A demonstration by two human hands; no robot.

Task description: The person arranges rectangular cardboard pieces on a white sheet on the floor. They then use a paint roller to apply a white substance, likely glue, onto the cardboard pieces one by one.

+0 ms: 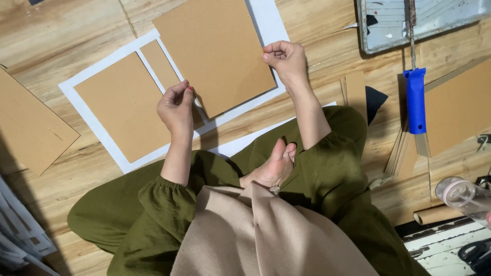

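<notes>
Here, at the far left, a loose brown cardboard panel [30, 128] lies on the wooden floor [61, 30]. Next comes a white sheet [84, 105] with a large glued brown board [125, 105] and a narrow spine strip [159, 64] laid side by side, apparently as parts of a cover. The left hand [176, 107] pinches the lower corner of a third brown board [217, 51], and the right hand [287, 60] pinches its right edge, holding it tilted above the sheet's free half, seemingly to line it up. Further right lie a blue-handled paint roller [415, 97], its grey tray [409, 23] and a clear bottle [463, 194].
</notes>
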